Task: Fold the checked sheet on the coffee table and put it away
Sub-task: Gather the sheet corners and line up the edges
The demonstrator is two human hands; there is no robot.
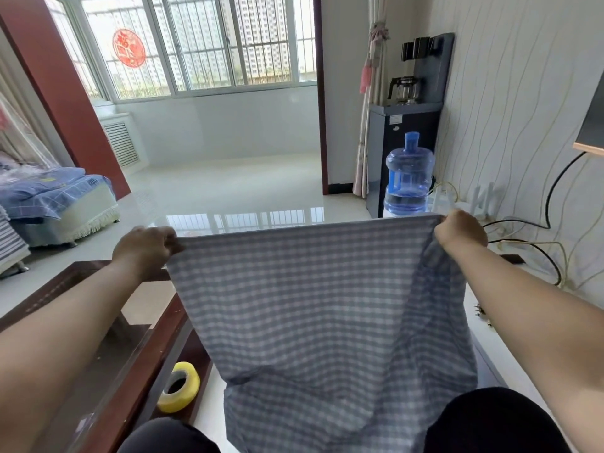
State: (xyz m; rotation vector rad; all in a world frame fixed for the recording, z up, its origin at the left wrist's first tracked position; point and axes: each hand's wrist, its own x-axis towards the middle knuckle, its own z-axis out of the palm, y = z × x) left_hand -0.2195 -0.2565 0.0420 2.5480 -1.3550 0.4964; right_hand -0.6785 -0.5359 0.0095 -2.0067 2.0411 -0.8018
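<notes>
The checked sheet (307, 305), grey-blue and white, hangs stretched out in front of me, held up by its top edge. My left hand (147, 250) pinches the top left corner. My right hand (461, 232) grips the top right corner, where the cloth bunches into folds. The sheet's lower part drapes down between my knees and reaches toward the floor. The dark wooden coffee table (98, 328) with a glass top stands at my left, beside the sheet and not under it.
A yellow tape roll (179, 390) lies on the coffee table's lower shelf. A water dispenser (408, 125) and a blue water bottle (408, 178) stand ahead right, with cables (536, 246) along the wall. A sofa with blue bedding (55, 197) is at far left. Glossy tiled floor stretches ahead.
</notes>
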